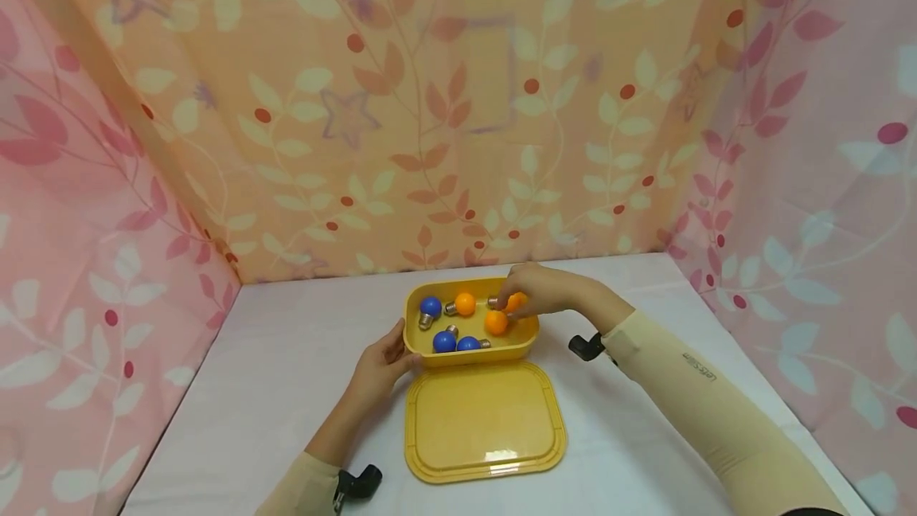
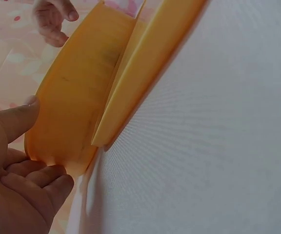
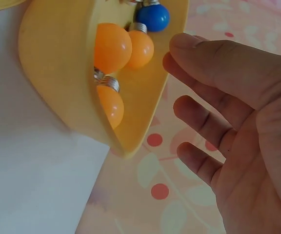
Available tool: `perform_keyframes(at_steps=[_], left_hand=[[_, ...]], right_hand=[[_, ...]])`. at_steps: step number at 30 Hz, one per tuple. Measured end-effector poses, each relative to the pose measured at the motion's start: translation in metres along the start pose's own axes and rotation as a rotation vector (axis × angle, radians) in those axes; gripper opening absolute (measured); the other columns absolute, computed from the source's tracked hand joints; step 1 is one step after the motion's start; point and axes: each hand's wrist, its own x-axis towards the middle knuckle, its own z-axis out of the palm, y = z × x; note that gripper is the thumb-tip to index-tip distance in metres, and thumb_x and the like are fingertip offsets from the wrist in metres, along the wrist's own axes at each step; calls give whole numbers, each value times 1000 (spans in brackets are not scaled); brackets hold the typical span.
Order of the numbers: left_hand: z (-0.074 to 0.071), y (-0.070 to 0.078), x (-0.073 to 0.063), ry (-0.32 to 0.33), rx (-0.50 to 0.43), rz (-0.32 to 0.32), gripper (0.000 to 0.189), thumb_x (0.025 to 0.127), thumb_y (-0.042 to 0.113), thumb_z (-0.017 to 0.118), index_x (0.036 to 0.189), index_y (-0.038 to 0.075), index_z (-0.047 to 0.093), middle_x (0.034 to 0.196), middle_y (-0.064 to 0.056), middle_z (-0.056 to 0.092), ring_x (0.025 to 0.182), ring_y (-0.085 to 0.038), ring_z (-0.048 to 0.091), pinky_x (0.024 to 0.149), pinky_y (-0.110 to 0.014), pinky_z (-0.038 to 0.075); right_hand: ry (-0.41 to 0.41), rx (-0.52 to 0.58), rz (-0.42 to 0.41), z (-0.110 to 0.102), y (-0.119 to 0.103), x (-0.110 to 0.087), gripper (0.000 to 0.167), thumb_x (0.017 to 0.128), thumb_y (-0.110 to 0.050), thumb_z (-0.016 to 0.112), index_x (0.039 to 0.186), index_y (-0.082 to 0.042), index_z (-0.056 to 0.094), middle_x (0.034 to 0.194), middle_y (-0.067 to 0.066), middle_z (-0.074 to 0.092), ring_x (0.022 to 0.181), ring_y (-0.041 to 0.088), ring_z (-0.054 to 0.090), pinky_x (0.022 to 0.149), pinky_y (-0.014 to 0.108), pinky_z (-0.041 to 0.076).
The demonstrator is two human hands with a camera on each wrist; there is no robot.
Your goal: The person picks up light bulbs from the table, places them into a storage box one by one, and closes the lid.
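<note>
A yellow plastic box [image 1: 469, 358] holds blue light bulbs and orange light bulbs with metal screw bases. My left hand [image 1: 383, 365] grips the box's left end, its thumb [image 2: 21, 117] at the side wall and its fingers bent around the corner. Over the right part of the box is my right hand [image 1: 537, 291], close above an orange bulb [image 1: 496, 322]. Its thumb and fingers are loosely bent with nothing between them in the right wrist view. Another orange bulb [image 1: 465, 304] and a blue bulb [image 1: 431, 307] lie farther left; two more blue bulbs [image 1: 444, 341] sit along the near wall.
A yellow lid [image 1: 485, 420] lies flat on the white tablecloth [image 1: 286, 373], directly in front of the box. Patterned curtains [image 1: 430, 102] enclose the table at the back and both sides.
</note>
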Motion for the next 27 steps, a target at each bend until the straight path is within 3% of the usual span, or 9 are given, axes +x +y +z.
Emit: perform_keyframes(at_steps=[3, 9, 20, 27], left_hand=[[0, 0, -1, 1, 12, 3, 84, 94, 24, 76, 163, 18, 29, 164, -5, 36, 147, -21, 43, 107, -27, 47], [-2, 2, -1, 19, 67, 5, 80, 94, 25, 76, 162, 19, 33, 164, -2, 38, 146, -22, 44, 108, -31, 47], [-5, 5, 2, 22, 126, 25, 77, 94, 27, 76, 160, 16, 37, 160, -5, 44, 144, -23, 47, 107, -34, 50], [-7, 3, 2, 41, 130, 15, 76, 94, 24, 77, 159, 15, 39, 158, -7, 47, 142, -25, 49, 106, -35, 51]], right_hand=[[35, 7, -5, 0, 3, -8, 26, 91, -17, 78, 117, -18, 78, 116, -6, 74, 114, 28, 59, 99, 41, 49], [147, -2, -1, 1, 6, -23, 25, 90, -22, 80, 113, -29, 77, 116, -18, 71, 114, 13, 56, 103, 42, 46], [318, 24, 78, 21, 20, -50, 27, 89, -18, 82, 115, -23, 77, 116, -12, 71, 117, 18, 57, 110, 51, 44], [384, 62, 94, 30, 25, -67, 30, 91, -19, 81, 120, -19, 75, 122, -8, 71, 120, 20, 57, 110, 52, 43]])
